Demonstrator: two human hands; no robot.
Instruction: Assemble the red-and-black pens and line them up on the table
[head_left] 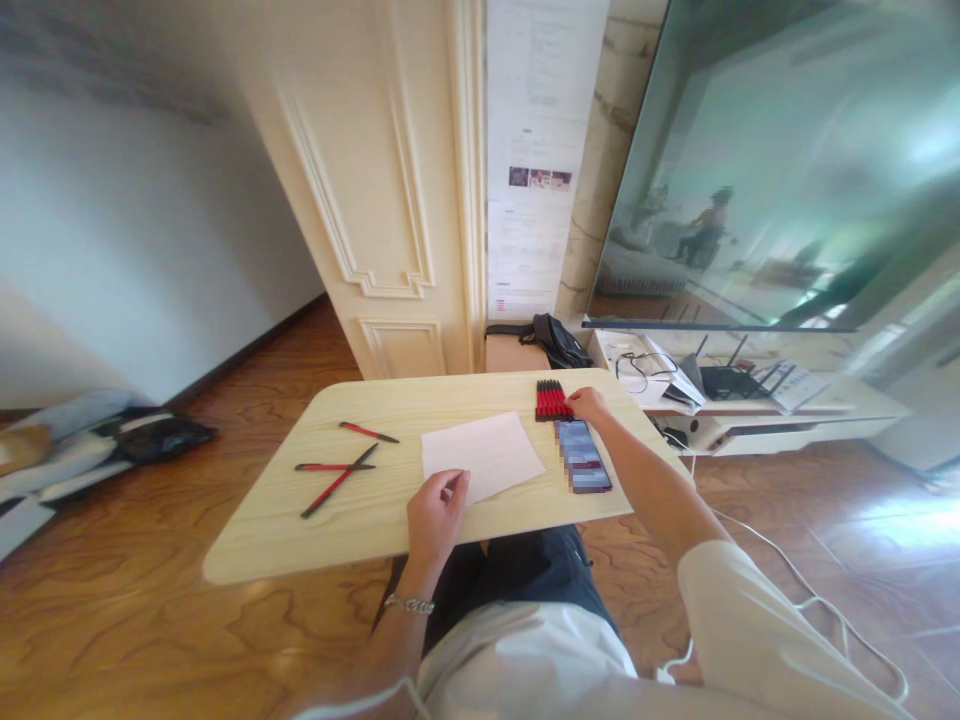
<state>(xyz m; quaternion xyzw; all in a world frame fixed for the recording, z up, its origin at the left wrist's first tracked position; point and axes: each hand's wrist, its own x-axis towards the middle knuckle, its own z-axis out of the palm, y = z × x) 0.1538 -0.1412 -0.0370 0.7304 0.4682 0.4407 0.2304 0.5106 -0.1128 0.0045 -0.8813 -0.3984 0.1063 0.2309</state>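
My left hand (437,515) rests at the near edge of a light wooden table (262,530), its fingers pinching the near corner of a white sheet of paper (480,455). My right hand (587,403) reaches to the far right of the table and touches a neat row of several red-and-black pens (552,400). A phone (583,456) lies flat between the paper and my right forearm. Three loose red-and-black pens (337,478) lie scattered on the left part of the table, one apart (367,432) and two crossed.
A cream panelled door (375,200) and a wall with printed sheets stand behind the table. A large screen (765,160) sits on a low white shelf (750,395) with cables and a router at right. Bags and clothes (97,435) lie on the wooden floor at left.
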